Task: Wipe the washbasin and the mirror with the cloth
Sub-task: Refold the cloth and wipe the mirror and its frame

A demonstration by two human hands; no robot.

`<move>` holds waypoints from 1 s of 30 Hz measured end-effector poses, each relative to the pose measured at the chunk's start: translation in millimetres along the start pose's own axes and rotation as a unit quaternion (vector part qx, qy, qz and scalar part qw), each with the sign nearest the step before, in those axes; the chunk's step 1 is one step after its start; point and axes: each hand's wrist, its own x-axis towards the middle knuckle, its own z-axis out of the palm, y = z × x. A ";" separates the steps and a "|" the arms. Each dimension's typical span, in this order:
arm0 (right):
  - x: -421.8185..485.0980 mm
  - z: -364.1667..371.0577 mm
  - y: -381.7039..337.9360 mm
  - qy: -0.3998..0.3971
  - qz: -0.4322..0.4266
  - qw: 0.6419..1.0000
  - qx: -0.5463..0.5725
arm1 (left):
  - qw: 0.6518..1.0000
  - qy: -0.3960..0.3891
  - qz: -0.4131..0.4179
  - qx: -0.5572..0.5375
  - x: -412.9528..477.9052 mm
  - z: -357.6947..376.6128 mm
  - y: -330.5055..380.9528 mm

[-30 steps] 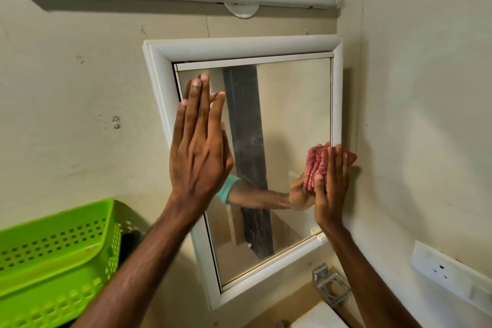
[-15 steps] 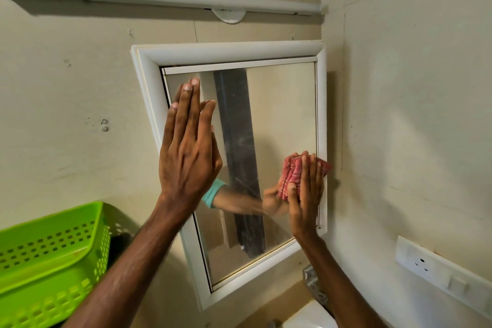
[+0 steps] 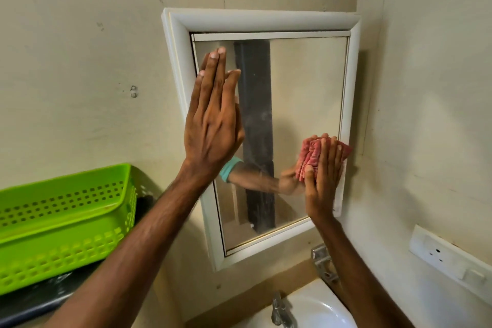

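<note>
My right hand presses the bunched pink ribbed cloth against the lower right of the white-framed rectangular wall mirror, fingers straight, grip released. My left hand lies flat on the glass's left side, grip likewise released. The white ceramic washbasin sits below.

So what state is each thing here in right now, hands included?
left hand: fingers straight, flat against the mirror's left side
right hand: fingers straight, presses the cloth on the glass
cloth: bunched up, against the mirror near its right edge
mirror: on the wall, glass streaky
tap: no water running
green basket: standing upright at the left
</note>
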 end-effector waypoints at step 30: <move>-96.0 49.6 -118.3 -0.112 -0.090 0.989 -0.024 | 0.995 0.037 0.014 -0.096 -1.4 -2.8 -3.3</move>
